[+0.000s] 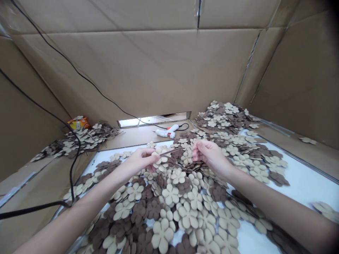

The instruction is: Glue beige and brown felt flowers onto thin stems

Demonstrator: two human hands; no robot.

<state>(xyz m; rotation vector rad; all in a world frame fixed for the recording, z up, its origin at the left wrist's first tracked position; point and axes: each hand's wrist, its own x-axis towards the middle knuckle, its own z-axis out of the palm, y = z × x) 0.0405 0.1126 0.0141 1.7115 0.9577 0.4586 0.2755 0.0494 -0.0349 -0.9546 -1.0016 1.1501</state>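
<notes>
Near the middle of the view, my left hand (145, 158) is closed, its thumb and fingers pinching a cream flower cutout (161, 159). Thin brown strips (173, 151) stretch from beside that flower toward the right; whether they are joined to it I cannot tell. My right hand (208, 153) is a short way to the right, fingers curled in and pressed together. What those fingers hold, if anything, is too small to make out. Beneath both hands lies a thick spread of cream and brown flower cutouts (188, 213).
A white glue gun (166, 132) with a black cord lies beyond my hands. Cutouts are heaped at the back right (225, 116) and back left (87, 139), near an orange-yellow packet (78, 123). Cardboard walls (159, 70) surround the white board (304, 183). A black cable (75, 158) hangs over my left forearm.
</notes>
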